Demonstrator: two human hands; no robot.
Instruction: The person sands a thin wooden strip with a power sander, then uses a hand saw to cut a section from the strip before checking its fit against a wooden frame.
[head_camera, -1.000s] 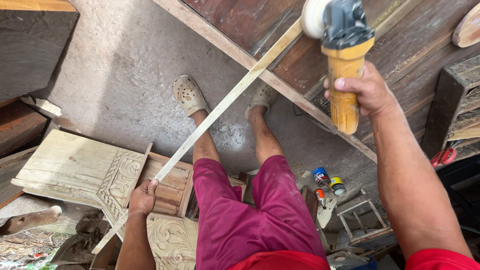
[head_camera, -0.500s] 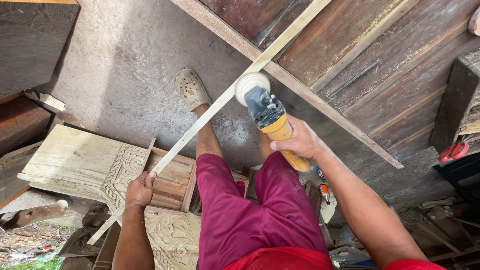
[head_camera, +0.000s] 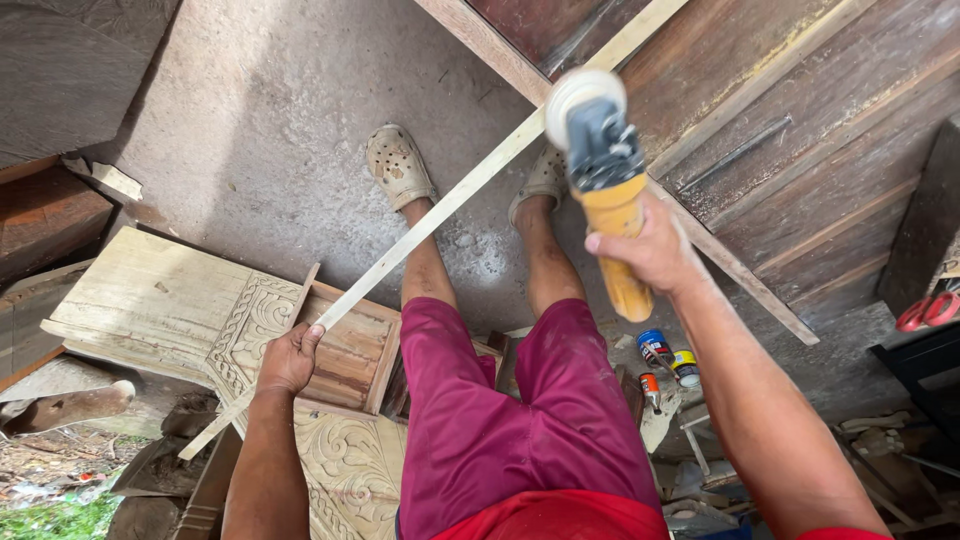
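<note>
1. The left hand (head_camera: 287, 360) makes a clenched grip around a long, thin wooden strip (head_camera: 440, 212), grasping it near its lower end, at about 8 o'clock in the view.
2. The strip runs diagonally from 8 o'clock up toward 1 o'clock, crossing over the concrete floor (head_camera: 270, 130) and passing between the person's two feet in pale perforated clogs (head_camera: 398, 165).
3. The right hand (head_camera: 655, 250) is closed in a firm grip on the yellow handle of an angle grinder (head_camera: 605, 170), held above the legs at about 1 o'clock from the centre.
4. The grinder's round pale disc sits at its far end, right over the strip; whether it touches the wood cannot be told.
5. Under the left hand lies a carved wooden panel (head_camera: 170, 300) with ornamental relief, at 9 o'clock, and a second carved piece (head_camera: 350, 465) lies below it at 7 o'clock.
6. Small cans (head_camera: 665, 355) with coloured lids stand on the floor at 4 o'clock, just beside the right forearm.
7. Dark weathered planks (head_camera: 800, 120) fill the 2 o'clock corner.
8. The person wears magenta shorts (head_camera: 520, 420).
</note>
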